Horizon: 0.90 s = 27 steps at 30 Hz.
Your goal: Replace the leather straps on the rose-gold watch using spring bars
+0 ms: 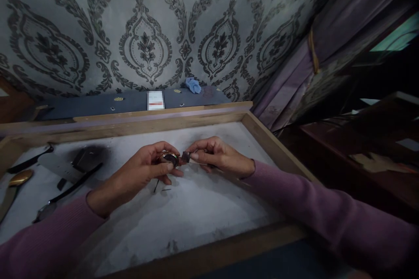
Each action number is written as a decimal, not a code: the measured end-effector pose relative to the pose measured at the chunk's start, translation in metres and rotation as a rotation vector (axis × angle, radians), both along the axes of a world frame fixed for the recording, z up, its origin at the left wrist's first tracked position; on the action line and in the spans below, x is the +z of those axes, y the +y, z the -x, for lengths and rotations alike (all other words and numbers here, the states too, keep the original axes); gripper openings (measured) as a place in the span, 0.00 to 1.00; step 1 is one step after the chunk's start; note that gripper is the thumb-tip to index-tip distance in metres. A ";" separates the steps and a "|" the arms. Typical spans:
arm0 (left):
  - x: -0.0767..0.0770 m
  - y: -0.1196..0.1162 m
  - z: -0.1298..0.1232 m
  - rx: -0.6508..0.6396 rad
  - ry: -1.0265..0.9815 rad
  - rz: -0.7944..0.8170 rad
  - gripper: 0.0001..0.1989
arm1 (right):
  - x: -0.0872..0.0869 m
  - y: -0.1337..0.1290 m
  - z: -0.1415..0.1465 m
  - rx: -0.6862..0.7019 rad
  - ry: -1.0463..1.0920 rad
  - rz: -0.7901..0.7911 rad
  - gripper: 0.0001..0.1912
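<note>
My left hand point(149, 163) is closed on a round metal-rimmed watch case point(170, 159) with a dark inside, thumb on its near edge. Just to its right, my right hand point(216, 156) pinches a small dark square piece point(186, 157) beside the case. A thin light strip shows under the right fingers; what it belongs to is unclear. Both hands are over the white bottom of a wooden-framed tray point(196, 226). Two thin dark pins point(156, 186) lie below my left hand.
At the left are a dark strap point(31, 160), a gold-coloured oval piece point(20, 178), a black-strapped watch point(46, 212) and a dark square object point(85, 159). Behind the wooden rim, a small white box point(155, 100) and crumpled blue cloth point(193, 85) rest before the wall. A purple curtain point(288, 78) hangs right.
</note>
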State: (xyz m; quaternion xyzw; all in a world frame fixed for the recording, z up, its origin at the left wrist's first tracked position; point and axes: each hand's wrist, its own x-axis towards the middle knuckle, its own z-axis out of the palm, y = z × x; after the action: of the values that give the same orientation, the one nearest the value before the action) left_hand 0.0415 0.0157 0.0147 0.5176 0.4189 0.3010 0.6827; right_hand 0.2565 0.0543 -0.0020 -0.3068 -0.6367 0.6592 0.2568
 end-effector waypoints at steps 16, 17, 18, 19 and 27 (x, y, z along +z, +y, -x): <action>-0.002 0.000 -0.002 0.013 -0.007 -0.042 0.10 | 0.003 -0.002 -0.001 0.010 -0.050 -0.141 0.18; -0.003 0.000 -0.002 0.013 -0.006 -0.041 0.10 | 0.003 -0.002 -0.001 0.012 -0.051 -0.145 0.18; -0.003 0.000 -0.002 0.014 -0.006 -0.042 0.10 | 0.002 -0.002 -0.001 0.015 -0.052 -0.146 0.18; -0.003 -0.001 -0.002 0.014 -0.006 -0.043 0.10 | 0.002 -0.002 -0.001 0.016 -0.051 -0.147 0.18; -0.003 -0.001 -0.005 0.040 0.005 -0.068 0.10 | 0.000 -0.001 0.000 0.008 -0.058 -0.137 0.19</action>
State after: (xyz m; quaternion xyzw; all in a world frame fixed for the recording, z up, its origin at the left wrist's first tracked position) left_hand 0.0462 0.0150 0.0115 0.5327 0.4204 0.3276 0.6574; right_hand 0.2564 0.0532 -0.0024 -0.3050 -0.6888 0.6059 0.2558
